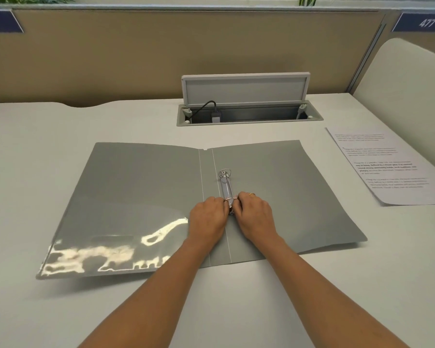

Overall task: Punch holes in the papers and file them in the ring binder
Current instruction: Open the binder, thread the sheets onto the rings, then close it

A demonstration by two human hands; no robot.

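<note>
A grey ring binder (141, 192) lies open and flat on the white desk (35, 151). Its metal ring mechanism (225, 184) runs along the spine, with the far ring closed. My left hand (206, 217) and my right hand (255, 216) meet at the near ring (229, 199), each pinching one side of it. A printed sheet of paper (384, 167) lies on the desk to the right of the binder, apart from it. No hole punch is in view.
A cable box with its lid raised (246, 104) sits in the desk behind the binder, with a black plug in it. A tan partition (161, 51) closes the back. A cream chair back (407, 81) stands at the right.
</note>
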